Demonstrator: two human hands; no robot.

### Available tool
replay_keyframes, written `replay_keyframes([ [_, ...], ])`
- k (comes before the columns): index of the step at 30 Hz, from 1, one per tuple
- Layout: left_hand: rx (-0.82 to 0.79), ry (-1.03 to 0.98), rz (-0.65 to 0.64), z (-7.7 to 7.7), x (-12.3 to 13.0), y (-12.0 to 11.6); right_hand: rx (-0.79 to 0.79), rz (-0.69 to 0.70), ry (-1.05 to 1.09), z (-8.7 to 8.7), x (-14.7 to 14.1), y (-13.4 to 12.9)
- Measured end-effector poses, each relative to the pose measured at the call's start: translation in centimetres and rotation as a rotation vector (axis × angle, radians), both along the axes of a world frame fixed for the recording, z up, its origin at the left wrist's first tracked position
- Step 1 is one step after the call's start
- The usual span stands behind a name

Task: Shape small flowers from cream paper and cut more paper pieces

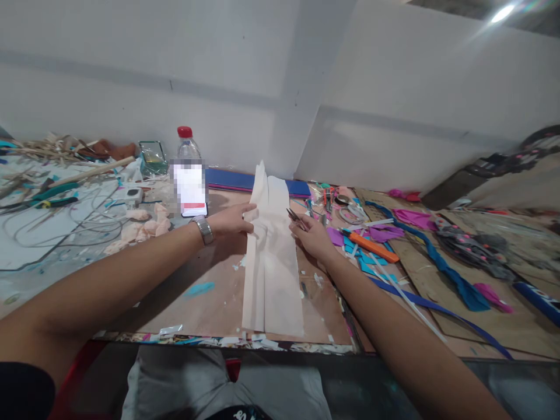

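Observation:
A long strip of pale peach crepe paper (pixel 282 280) stretches from the front of the work board towards the wall, with a lengthwise fold standing up along its left side. My left hand (pixel 234 221), wearing a metal watch, pinches that folded left edge between thumb and fingers. At the strip's right edge, my right hand (pixel 315 236) is closed around small dark scissors (pixel 296 218), whose blades point up and left over the paper. Their handles are mostly hidden in my palm.
Left of the paper are a phone (pixel 190 189) leaning on a red-capped bottle (pixel 185 140), peach scraps (pixel 146 224) and green-handled pliers (pixel 56 195). To the right lie an orange utility knife (pixel 371 246), a blue ribbon (pixel 437 265) and coloured scraps. A wall rises behind.

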State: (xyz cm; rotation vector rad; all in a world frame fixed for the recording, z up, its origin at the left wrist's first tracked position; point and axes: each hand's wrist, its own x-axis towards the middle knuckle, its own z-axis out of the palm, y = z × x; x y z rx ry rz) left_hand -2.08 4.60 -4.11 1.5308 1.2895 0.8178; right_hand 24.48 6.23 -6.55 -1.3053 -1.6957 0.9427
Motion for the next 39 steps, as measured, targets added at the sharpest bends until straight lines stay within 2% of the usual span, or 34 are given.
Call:
replay_keyframes([
  [7,0.02,-0.029,-0.012,0.0,-0.1,0.1,-0.017,-0.042,-0.045,0.0,0.6,0.6],
  [15,-0.027,-0.389,-0.049,0.8,0.3,-0.2,-0.052,-0.094,-0.014,0.2,0.6,0.4],
  [19,-0.024,-0.436,-0.043,0.6,0.2,0.0,-0.071,-0.099,0.033,0.3,0.4,0.1],
  [22,0.01,-0.336,-0.044,0.1,0.0,0.3,-0.071,-0.097,0.053,0.4,0.3,-0.1],
  [25,0.083,-0.151,-0.061,-0.2,-0.2,0.3,-0.031,-0.093,0.056,0.4,0.1,-0.2],
  [33,0.128,0.16,-0.102,0.3,-0.1,-0.2,0.142,-0.056,0.067,0.1,-0.1,-0.1],
  [39,0.148,0.215,-0.017,0.0,-0.4,0.4,0.186,-0.04,0.079,0.0,0.1,0.2],
])
